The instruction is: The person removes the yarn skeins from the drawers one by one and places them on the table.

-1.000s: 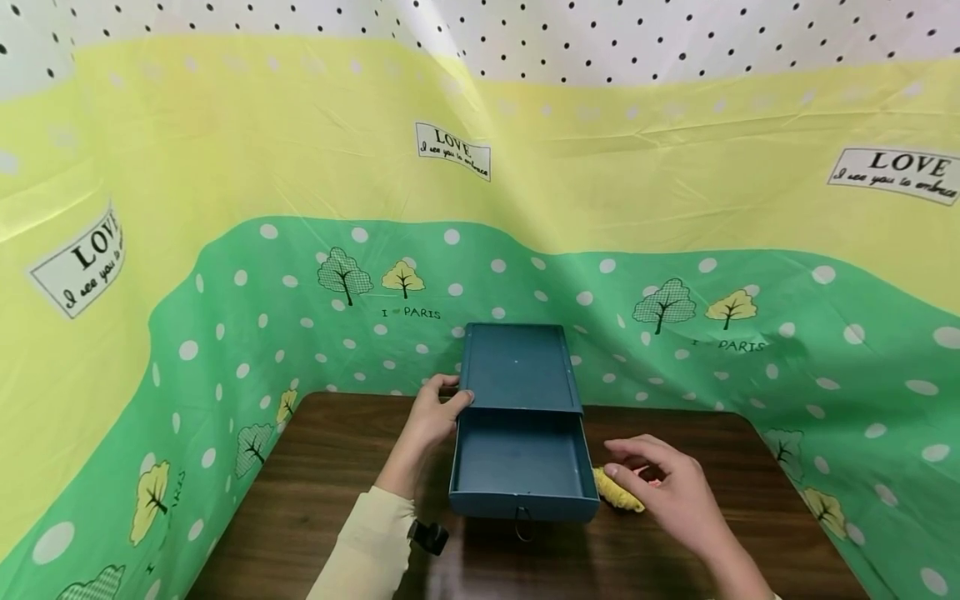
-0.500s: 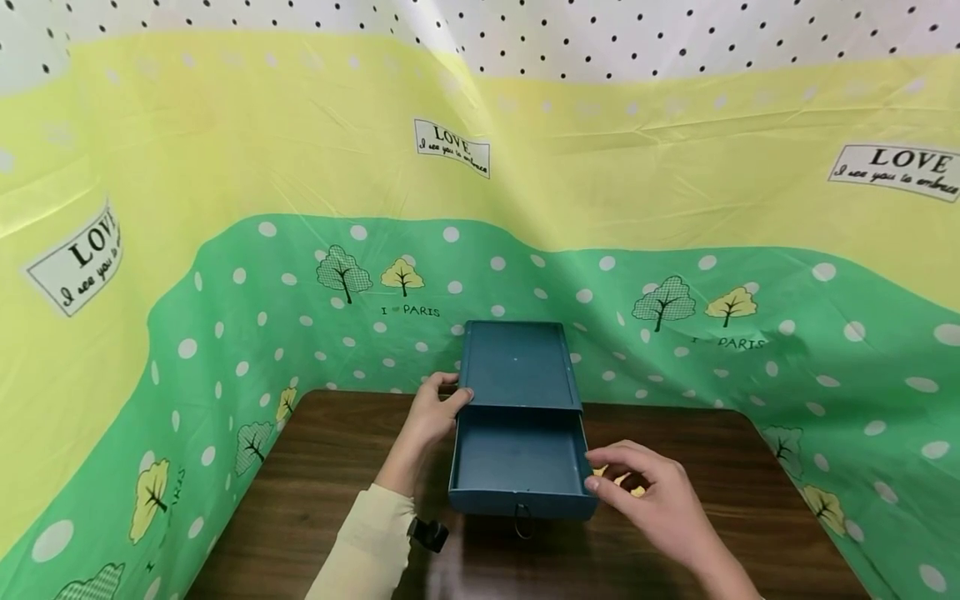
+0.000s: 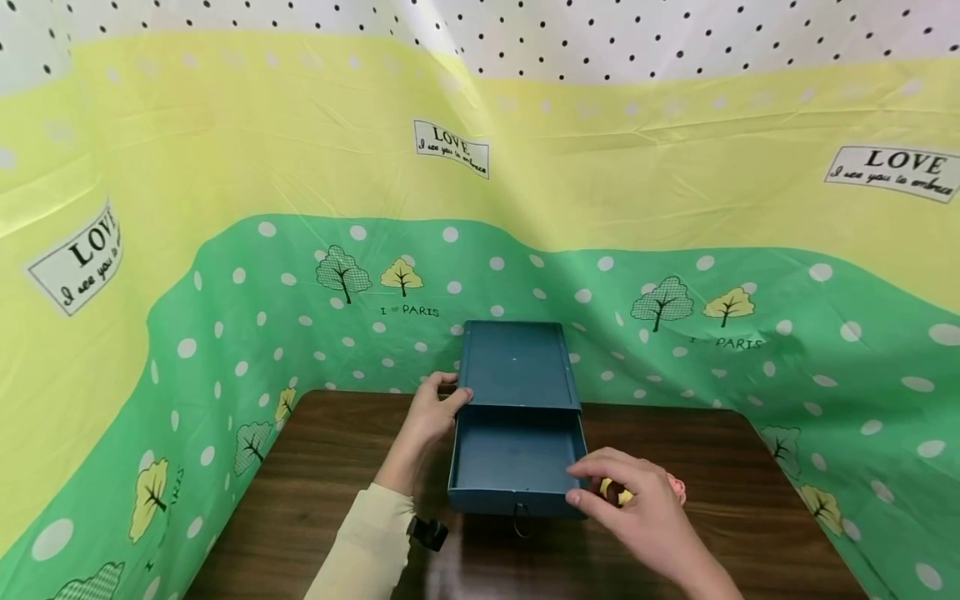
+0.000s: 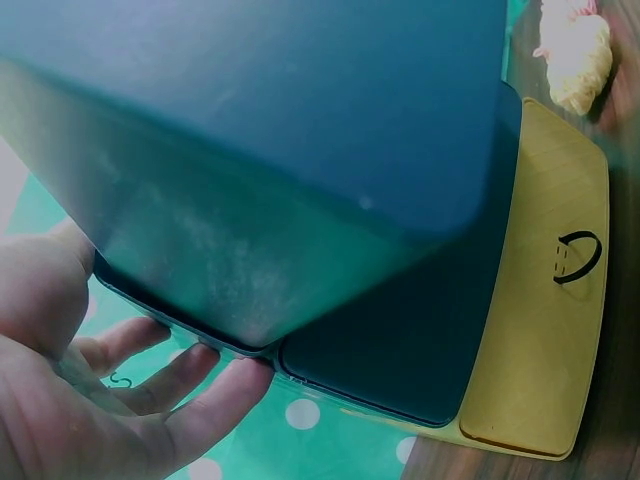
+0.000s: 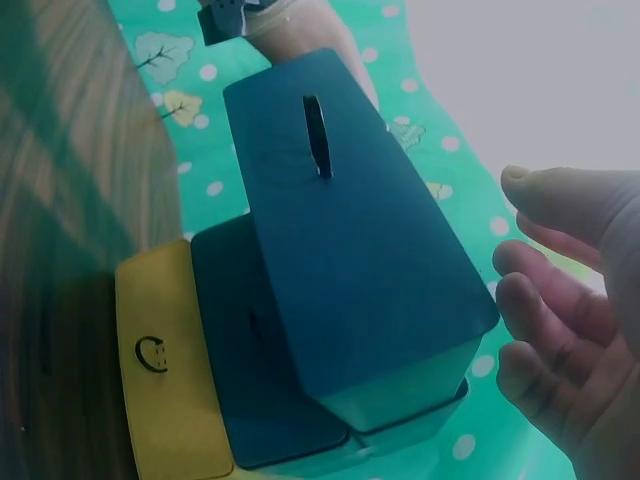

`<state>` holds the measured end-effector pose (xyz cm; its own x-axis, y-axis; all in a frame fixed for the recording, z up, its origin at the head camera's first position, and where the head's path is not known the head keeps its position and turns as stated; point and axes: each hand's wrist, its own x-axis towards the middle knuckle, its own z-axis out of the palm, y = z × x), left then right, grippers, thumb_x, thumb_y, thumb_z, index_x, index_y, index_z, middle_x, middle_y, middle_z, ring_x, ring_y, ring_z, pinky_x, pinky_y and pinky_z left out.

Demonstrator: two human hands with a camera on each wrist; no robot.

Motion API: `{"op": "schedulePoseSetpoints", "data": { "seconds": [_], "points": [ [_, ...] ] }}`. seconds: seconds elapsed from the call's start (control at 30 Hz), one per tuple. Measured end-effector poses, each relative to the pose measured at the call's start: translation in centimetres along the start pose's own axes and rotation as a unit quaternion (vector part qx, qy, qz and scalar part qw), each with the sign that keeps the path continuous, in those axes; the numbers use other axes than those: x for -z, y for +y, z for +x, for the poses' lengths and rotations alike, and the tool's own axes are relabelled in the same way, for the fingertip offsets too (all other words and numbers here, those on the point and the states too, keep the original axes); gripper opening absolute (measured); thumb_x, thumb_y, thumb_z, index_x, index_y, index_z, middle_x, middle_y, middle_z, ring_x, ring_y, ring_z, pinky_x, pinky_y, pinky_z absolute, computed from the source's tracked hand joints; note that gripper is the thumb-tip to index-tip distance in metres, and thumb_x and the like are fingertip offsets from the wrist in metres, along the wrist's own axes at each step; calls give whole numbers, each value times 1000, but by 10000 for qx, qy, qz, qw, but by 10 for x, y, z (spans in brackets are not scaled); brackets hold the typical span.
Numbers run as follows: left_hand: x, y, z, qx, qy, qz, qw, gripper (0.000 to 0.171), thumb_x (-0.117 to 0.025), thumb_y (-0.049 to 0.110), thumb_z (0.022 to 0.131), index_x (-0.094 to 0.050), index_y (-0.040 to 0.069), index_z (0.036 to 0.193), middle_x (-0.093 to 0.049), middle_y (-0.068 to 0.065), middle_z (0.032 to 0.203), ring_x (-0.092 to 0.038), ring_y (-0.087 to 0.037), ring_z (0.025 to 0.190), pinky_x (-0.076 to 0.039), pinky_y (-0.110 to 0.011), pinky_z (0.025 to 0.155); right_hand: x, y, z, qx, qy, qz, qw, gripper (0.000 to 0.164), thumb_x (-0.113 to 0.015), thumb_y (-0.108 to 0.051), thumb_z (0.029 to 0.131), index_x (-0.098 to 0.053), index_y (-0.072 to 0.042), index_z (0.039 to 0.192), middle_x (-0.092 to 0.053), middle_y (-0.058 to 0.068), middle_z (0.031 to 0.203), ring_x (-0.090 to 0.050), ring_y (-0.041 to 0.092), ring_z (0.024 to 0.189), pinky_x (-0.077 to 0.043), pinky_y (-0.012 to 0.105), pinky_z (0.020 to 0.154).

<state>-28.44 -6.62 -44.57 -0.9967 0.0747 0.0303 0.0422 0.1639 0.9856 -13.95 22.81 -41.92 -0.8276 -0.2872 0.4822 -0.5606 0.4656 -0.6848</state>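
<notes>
A dark blue drawer cabinet (image 3: 513, 362) stands on the table with its top drawer (image 3: 517, 454) pulled out. Nothing lies on the visible drawer floor. My left hand (image 3: 435, 408) holds the cabinet's left side, thumb at the top edge and fingers against the side. At the drawer's front right corner is my right hand (image 3: 641, 504), its thumb and fingers loosely bent and apart; it hides that corner in the head view. In the right wrist view its fingertips (image 5: 515, 290) lie right beside the drawer's edge. Behind this hand, a yellow and pink yarn-like piece (image 3: 677, 487) is partly hidden.
Below the pulled-out drawer are another blue drawer (image 4: 390, 340) and a yellow drawer (image 4: 540, 290) with a black loop pull (image 4: 580, 258). A brown wooden table (image 3: 322, 492) bears the cabinet. Patterned cloth (image 3: 225, 333) hangs close behind it and at both sides.
My right hand has moved left, from over the yarn-like piece to the drawer's front right corner. My left hand and the cabinet have stayed in place.
</notes>
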Motion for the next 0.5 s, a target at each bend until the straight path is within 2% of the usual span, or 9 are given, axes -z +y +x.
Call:
{"op": "schedulePoseSetpoints", "data": {
  "seconds": [0.13, 0.27, 0.5],
  "points": [
    [0, 0, 0, 23, 24, 26, 10000, 50, -67, 23, 99, -55, 0, 141, -55, -23, 132, -62, -31, 104, -58, -39, 76, -3, -5, 0, 245, -12, 98, 9997, 27, -83, -14, 86, -76, -28, 107, -72, -6, 102, -60, 5, 72, -51, 24, 55],
    [0, 1, 0, 24, 42, 67, 10000, 51, -67, 24, 99, -54, -1, 142, -55, -23, 132, -62, -30, 103, -59, -40, 76, -8, -10, -2, 299, -77, 317, 9990, 24, -82, -12, 87, -76, -24, 107, -72, -2, 98, -62, 6, 74, -53, 25, 56],
    [0, 3, -1, 119, 90, 116, 9998, 53, -68, 25, 98, -54, 1, 144, -56, -22, 134, -62, -31, 106, -59, -41, 79, -16, -14, -6, -71, -578, 517, 9970, 20, -80, -22, 89, -77, -20, 109, -74, -3, 99, -66, 4, 77, -56, 27, 58]
  ]
}}
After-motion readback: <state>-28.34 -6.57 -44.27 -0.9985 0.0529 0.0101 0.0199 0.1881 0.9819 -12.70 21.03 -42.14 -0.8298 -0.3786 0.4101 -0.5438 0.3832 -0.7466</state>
